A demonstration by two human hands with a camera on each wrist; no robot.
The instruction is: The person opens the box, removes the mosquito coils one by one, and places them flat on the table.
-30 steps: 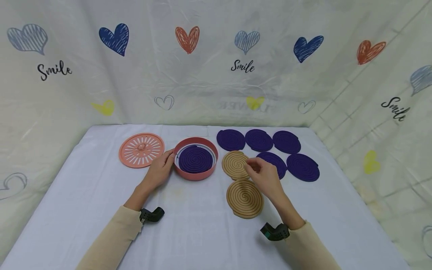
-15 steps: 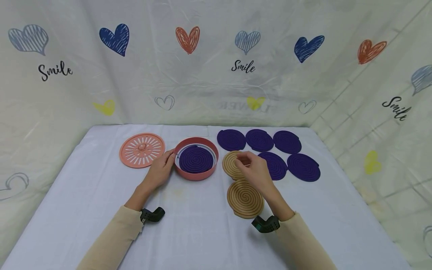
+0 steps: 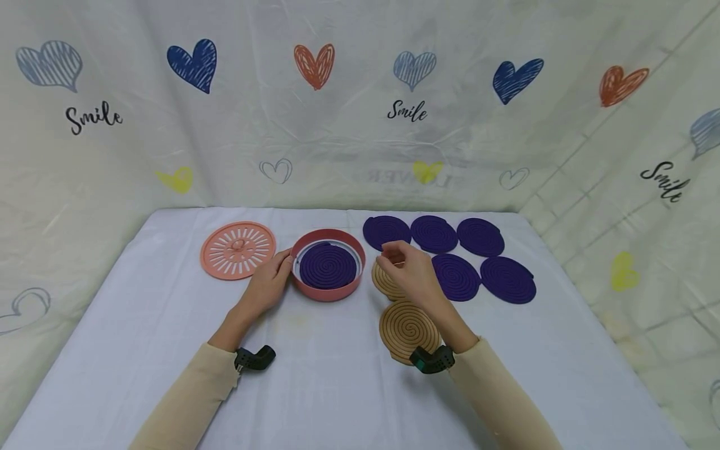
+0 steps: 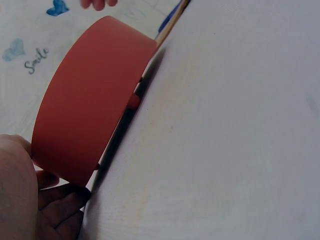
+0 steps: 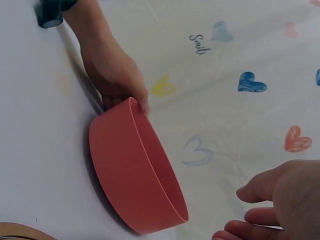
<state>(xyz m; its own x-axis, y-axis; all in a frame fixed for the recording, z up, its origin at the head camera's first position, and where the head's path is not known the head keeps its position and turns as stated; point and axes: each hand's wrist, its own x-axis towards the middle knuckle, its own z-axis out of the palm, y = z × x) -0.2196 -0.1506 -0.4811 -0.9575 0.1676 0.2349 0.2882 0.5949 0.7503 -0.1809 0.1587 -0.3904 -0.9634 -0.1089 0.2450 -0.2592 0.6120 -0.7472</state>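
My left hand (image 3: 269,282) holds the left wall of a red round tray (image 3: 332,292), thumb on the rim. A purple spiral coil (image 3: 328,265) lies inside the tray. The right wrist view shows the same left hand (image 5: 112,70) against the tray (image 5: 135,175). In the left wrist view the tray wall (image 4: 90,105) sits just ahead of the left hand (image 4: 30,200). My right hand (image 3: 402,265) hovers over a tan spiral coil (image 3: 385,282), fingers loosely curled and holding nothing. It is just right of the tray. The right hand (image 5: 285,200) looks relaxed.
A second tan coil (image 3: 406,328) lies nearer to me, under my right forearm. Several purple coils (image 3: 480,236) are spread at the back right. A pink slotted lid (image 3: 238,250) lies left of the tray. A white cloth covers the table (image 3: 140,350).
My right hand has moved left and away from me, from the right side of the tan coil towards the tray. The left hand and tray have stayed still.
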